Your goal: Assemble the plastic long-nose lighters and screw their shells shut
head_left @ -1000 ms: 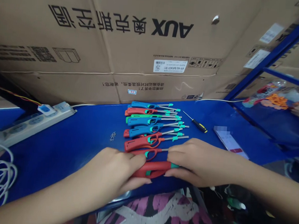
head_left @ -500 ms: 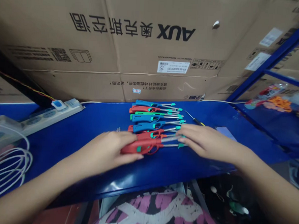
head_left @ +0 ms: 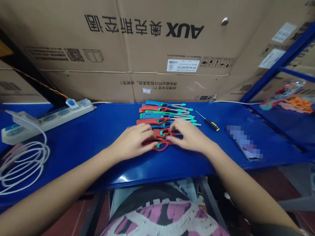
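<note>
Several long-necked stick lighters in red, blue and green lie side by side on a blue metal table [head_left: 99, 157], their metal necks pointing right. At the far end of the row is a blue lighter [head_left: 154, 103]. My left hand [head_left: 133, 141] is closed around the handle end of the nearest red stick lighter [head_left: 162, 146], fingers over its back and thumb on the near side. From the right, my right hand [head_left: 191, 136] grips the front of the near red lighters, by their triggers and necks. Its fingers partly cover the necks, so exactly how many lighters it holds is hidden.
A screwdriver [head_left: 212, 124] and a phone [head_left: 243, 141] lie right of the lighters. To the left are a white power strip [head_left: 50, 122] and a coiled white cable [head_left: 18, 170]. A large cardboard box [head_left: 140, 56] stands behind. A blue frame post [head_left: 292, 51] rises at right.
My right hand has moved left from the lighter tips to the triggers, closer to my left hand. The near red lighters have shifted up against the row. The view has shifted slightly.
</note>
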The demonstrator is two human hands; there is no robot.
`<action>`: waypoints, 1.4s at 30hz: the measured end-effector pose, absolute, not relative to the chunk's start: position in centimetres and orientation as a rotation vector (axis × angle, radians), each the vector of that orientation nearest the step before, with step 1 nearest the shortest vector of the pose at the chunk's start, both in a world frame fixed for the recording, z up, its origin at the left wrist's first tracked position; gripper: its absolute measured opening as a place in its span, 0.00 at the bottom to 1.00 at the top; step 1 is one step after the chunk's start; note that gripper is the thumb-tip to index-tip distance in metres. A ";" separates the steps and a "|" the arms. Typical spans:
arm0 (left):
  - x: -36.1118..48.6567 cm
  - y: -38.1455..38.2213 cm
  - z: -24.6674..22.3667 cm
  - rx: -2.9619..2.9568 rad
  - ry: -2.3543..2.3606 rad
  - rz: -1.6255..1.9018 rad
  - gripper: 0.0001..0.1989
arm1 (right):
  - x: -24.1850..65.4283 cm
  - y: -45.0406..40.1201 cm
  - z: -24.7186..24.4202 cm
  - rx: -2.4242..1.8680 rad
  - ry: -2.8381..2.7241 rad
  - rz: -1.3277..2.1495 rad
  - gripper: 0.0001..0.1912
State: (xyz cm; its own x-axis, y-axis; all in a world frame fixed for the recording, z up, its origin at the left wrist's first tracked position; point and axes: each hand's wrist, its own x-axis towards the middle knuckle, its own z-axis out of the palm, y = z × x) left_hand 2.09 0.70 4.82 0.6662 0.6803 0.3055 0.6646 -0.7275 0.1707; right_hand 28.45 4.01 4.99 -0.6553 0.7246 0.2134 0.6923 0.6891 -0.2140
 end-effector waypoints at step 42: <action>3.7 -1.3 1.4 2.802 0.969 0.433 0.18 | 25.3 0.2 5.8 -1.267 -2.840 0.565 0.16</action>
